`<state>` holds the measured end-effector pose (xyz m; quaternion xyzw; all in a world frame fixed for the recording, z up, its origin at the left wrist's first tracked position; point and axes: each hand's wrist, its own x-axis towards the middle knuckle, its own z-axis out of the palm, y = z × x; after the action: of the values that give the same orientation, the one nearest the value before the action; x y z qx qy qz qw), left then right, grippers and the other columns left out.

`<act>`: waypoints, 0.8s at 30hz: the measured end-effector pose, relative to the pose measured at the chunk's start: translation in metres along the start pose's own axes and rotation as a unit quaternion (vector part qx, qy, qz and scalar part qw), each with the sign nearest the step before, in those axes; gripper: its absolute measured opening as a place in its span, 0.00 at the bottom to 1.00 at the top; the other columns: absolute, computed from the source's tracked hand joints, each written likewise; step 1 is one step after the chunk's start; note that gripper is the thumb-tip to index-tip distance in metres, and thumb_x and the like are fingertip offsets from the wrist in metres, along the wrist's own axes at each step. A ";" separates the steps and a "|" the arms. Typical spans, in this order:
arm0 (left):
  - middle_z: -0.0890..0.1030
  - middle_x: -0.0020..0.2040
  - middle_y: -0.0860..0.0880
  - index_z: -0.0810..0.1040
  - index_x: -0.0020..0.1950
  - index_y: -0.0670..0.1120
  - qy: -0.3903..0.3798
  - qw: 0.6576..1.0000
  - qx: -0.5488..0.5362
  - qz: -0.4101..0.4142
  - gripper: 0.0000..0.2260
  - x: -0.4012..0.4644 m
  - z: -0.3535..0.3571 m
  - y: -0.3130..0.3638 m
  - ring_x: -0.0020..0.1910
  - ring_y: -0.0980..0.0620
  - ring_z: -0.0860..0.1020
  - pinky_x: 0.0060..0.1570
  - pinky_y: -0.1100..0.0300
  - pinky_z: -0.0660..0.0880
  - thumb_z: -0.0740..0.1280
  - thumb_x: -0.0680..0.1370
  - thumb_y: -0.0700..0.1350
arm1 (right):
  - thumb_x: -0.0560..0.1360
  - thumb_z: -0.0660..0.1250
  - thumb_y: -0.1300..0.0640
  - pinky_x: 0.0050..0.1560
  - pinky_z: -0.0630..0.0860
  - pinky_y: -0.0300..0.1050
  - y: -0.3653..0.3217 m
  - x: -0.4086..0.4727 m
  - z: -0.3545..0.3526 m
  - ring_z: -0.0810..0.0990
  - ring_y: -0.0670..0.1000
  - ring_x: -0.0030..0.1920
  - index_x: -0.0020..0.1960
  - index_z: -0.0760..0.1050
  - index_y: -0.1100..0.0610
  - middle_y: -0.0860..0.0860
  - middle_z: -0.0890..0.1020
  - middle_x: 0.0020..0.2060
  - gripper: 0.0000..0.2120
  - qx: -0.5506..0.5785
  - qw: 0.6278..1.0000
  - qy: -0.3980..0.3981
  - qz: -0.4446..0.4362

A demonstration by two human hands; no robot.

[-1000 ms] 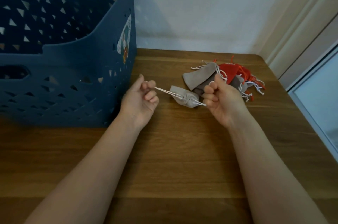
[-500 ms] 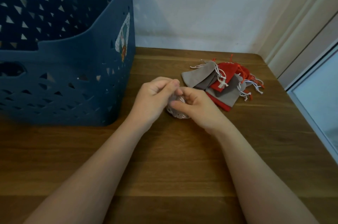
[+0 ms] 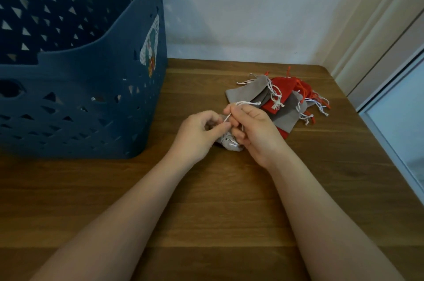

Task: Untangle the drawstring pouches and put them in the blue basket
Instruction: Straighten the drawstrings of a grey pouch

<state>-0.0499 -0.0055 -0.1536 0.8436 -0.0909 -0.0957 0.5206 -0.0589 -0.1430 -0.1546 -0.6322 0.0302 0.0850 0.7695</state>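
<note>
Two hands meet over the wooden table [image 3: 206, 200], and between them is a small grey pouch [image 3: 229, 143] that lies crumpled on the wood just in front of the blue basket [image 3: 103, 97]. The left hand [image 3: 197, 136] pinches the white drawstring [image 3: 243, 103] between thumb and forefinger, while the right hand [image 3: 257, 131] has its fingers curled around the same cord, which loops out above its knuckles. Behind the right hand, touching nothing of the basket, a pile of grey and red pouches [image 3: 282, 101] lies with cords mixed together.
</note>
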 end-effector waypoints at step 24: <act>0.75 0.34 0.53 0.73 0.40 0.50 -0.009 0.944 0.290 0.154 0.10 -0.001 0.006 -0.003 0.33 0.55 0.75 0.32 0.60 0.72 0.59 0.79 0.51 | 0.78 0.53 0.70 0.54 0.77 0.43 0.000 0.000 0.004 0.81 0.51 0.52 0.52 0.79 0.58 0.54 0.83 0.45 0.18 0.111 0.975 -0.073 -0.180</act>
<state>-0.0526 -0.0091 -0.1592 0.9329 -0.2484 0.0092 0.2606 -0.0594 -0.1388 -0.1535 -0.5301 -0.1309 -0.0125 0.8377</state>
